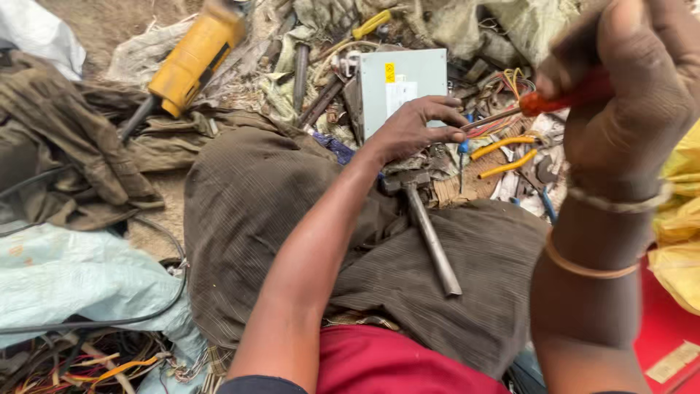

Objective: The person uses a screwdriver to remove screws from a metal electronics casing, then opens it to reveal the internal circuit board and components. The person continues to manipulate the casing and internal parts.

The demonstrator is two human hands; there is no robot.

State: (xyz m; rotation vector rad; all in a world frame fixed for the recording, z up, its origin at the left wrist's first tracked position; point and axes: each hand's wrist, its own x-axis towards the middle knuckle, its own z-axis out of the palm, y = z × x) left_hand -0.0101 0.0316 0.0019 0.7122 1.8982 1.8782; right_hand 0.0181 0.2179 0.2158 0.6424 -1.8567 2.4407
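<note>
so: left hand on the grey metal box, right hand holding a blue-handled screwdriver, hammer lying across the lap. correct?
One thing is off: the screwdriver in the right hand has a red handle, not blue. The head view shows it. The rest holds: the left hand rests on the grey metal box, and the hammer lies across the lap.

A metal box (397, 87) lies ahead of the knees, with a power tool (193, 58) well to its left. A hammer (430, 233) rests on the lap, pliers (503, 157) to its right.
</note>
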